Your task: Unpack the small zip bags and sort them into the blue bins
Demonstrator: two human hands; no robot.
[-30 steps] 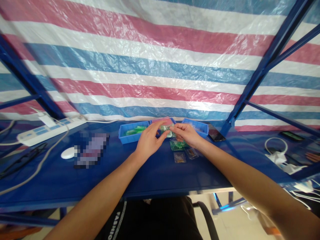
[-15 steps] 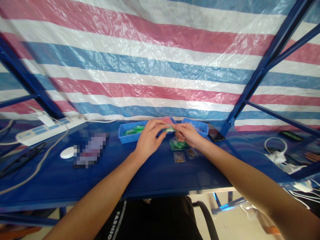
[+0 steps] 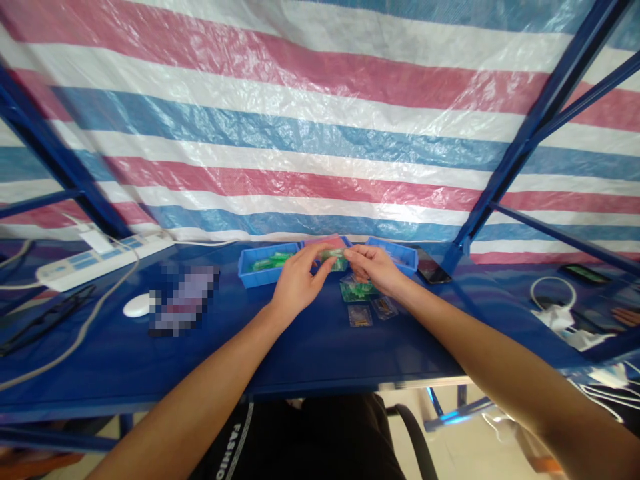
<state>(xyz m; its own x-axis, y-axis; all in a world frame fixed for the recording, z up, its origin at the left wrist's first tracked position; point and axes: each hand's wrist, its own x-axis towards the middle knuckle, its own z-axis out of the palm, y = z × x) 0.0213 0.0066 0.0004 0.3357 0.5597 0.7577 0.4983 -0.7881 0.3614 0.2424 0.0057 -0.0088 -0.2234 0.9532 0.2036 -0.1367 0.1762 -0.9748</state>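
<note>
Between my two hands is a small clear plastic bag (image 3: pixel 334 254) with something green in it. My left hand (image 3: pixel 301 275) pinches its left side with thumb and fingers. At its right edge, my right hand (image 3: pixel 373 264) is closed on it with curled fingers. Below my right hand lies a bag of green pieces (image 3: pixel 358 291) on the blue table (image 3: pixel 310 347). Two small clear bags hold brass-coloured pieces: one bag (image 3: pixel 360 316) lies nearer me, the other bag (image 3: pixel 384 308) to its right.
A blue bin (image 3: pixel 260 277) with green pieces stands left of my hands, another blue bin (image 3: pixel 407 257) behind my right hand. A pink item (image 3: pixel 323 243) shows between them. A phone (image 3: pixel 433 265) lies right; a power strip (image 3: pixel 100 263) and white round object (image 3: pixel 140 305) lie left.
The small bag between my hands is turned so that more of its green shows. My hands have stayed in nearly the same place; the view has shifted slightly.
</note>
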